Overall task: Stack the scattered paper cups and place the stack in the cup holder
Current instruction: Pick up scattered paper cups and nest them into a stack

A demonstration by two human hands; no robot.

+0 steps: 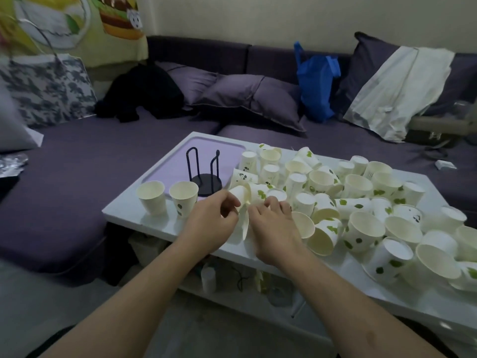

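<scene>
A heap of white paper cups with green leaf prints point(361, 202) covers the right half of the white table point(134, 215). The black wire cup holder point(205, 177) stands empty at the table's back left. Two cups point(166, 198) stand upright in front of it. My left hand point(211, 220) pinches the rim of a cup lying on its side point(241, 197). My right hand point(276, 228) curls round another cup point(245, 223) close against it, at the table's front edge. How the two held cups fit together is hidden by my fingers.
A purple sofa wraps round the table with cushions, black clothing point(139, 94), a blue bag point(317, 81) and a white plastic bag point(397, 91). A lilac mat point(167, 166) lies under the holder. Bottles point(207, 277) stand on a shelf beneath the table.
</scene>
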